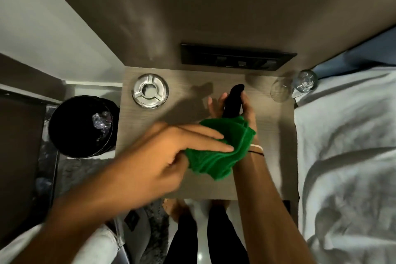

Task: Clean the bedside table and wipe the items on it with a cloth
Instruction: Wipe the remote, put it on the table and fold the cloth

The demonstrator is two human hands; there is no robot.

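Note:
Over the middle of the wooden bedside table, my right hand grips a long black object, likely a remote control, and holds it up. My left hand is closed on a folded green cloth, pressing it against the lower end of the black object and over my right wrist. A metal ashtray sits at the table's back left. Two clear glasses stand at the back right: one on the table, the other at the edge by the bed.
A black waste bin with crumpled plastic inside stands left of the table. A bed with white sheets borders the right side. A dark switch panel is on the wall behind the table. My legs and feet show below.

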